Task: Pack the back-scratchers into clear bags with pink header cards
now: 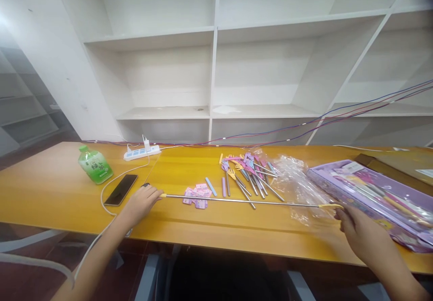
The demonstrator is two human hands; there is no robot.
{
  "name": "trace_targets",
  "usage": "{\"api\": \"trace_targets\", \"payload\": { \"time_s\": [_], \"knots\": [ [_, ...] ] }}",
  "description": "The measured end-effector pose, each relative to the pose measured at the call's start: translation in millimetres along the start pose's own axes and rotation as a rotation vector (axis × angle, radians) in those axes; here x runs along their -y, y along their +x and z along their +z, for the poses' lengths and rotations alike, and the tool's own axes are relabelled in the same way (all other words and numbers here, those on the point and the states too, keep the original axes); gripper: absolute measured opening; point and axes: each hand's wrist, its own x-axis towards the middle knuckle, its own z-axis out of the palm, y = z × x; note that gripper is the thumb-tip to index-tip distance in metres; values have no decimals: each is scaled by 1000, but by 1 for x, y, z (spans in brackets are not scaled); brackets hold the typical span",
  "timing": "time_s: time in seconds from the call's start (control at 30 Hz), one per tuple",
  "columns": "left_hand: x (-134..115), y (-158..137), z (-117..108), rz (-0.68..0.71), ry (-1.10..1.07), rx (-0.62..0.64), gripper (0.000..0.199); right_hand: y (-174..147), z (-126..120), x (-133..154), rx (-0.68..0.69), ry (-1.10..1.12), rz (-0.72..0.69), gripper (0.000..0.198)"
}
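A telescopic back scratcher (241,200) stretches level across the front of the table, its metal rod drawn out long. My left hand (144,202) is closed round one yellow end, while my right hand (360,231) grips the other yellow end, whose tip my fingers partly hide. Behind the rod lies a loose pile of back scratchers (250,170) with pink, purple, blue and yellow hand-shaped heads. Small pink-purple printed cards (198,195) sit to the left of it. A blue handle piece (210,187) and a purple handle piece (223,187) rest between cards and pile.
Crumpled clear plastic (297,188) and a purple box (379,201) of wrapped items lie on the right, a cardboard box (399,165) behind. On the left are a phone (121,189), a green bottle (95,165), and a power strip (142,152) with a white cable. White shelves (213,73) stand behind.
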Motion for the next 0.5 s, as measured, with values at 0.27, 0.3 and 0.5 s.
{"api": "trace_targets", "payload": {
  "time_s": [0.27,0.3,0.5],
  "knots": [
    [13,31,-26,-9,-32,-31,25,31,-12,21,-83,-80,69,13],
    [19,38,-31,-27,-37,-45,27,39,-17,25,-123,-87,81,12],
    [19,97,-31,-64,-175,-85,34,69,-28,84,-302,-62,151,27]
  ]
}}
